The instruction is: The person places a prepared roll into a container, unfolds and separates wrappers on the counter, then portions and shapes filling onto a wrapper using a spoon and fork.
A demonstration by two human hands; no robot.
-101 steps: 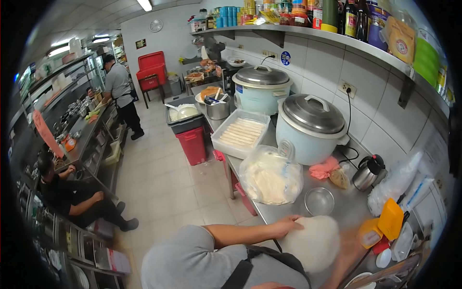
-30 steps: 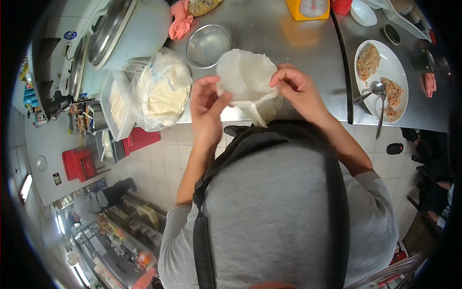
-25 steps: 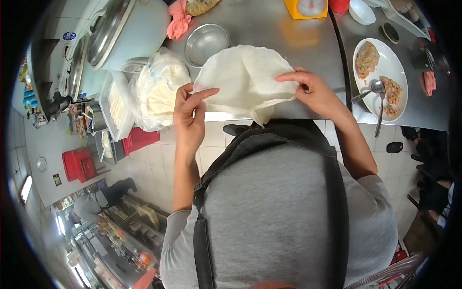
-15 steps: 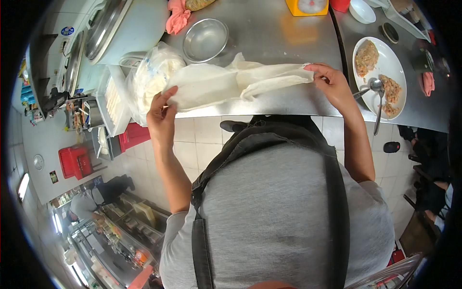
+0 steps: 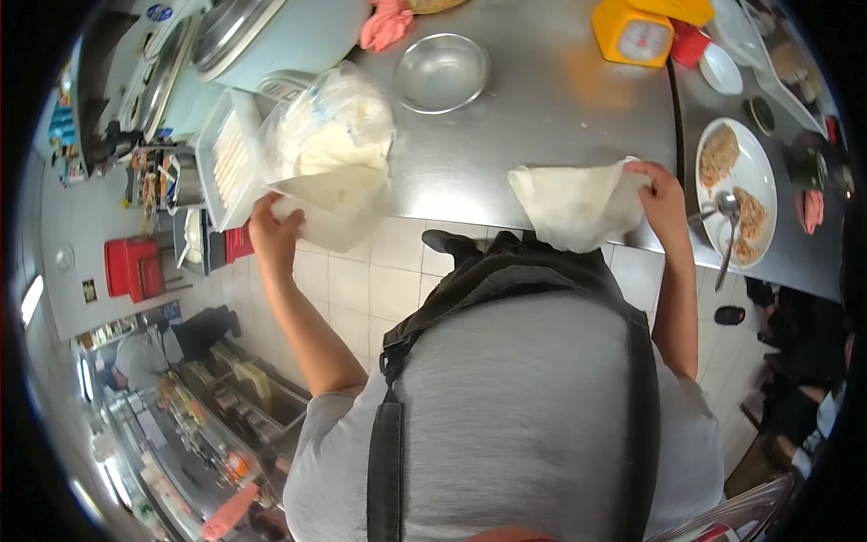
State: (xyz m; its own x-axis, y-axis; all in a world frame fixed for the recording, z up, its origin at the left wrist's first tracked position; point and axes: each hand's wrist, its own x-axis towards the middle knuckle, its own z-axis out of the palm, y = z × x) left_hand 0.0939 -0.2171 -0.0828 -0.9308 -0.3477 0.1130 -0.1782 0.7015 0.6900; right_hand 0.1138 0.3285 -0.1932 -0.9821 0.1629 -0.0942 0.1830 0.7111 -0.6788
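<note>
My left hand (image 5: pixel 275 230) pinches the edge of a thin, pale spring roll wrapper (image 5: pixel 348 221), which hangs past the table's front edge and is blurred by motion. Just behind it, a clear plastic bag (image 5: pixel 352 113) holds more pale wrappers. Over at the right, my right hand (image 5: pixel 662 203) grips the corner of another pale wrapper (image 5: pixel 573 203), draped across the front edge of the steel table (image 5: pixel 524 108). The two wrappers are apart. Beyond my right hand lies a white oval plate (image 5: pixel 766 185) with mounds of minced filling (image 5: pixel 750 217) and two spoons (image 5: pixel 726 226).
A white tray (image 5: pixel 209 185) of pale rolls sits left of the bag. Behind are a steel bowl (image 5: pixel 442 74), a pink cloth (image 5: pixel 386 24), a large lidded container (image 5: pixel 302 41) and a yellow scale (image 5: pixel 632 34). Another person (image 5: pixel 149 357) is at the lower left.
The pale sheet stretched between both hands has come apart into two pieces, one per hand. My left hand has moved left relative to the bag, and the view has shifted.
</note>
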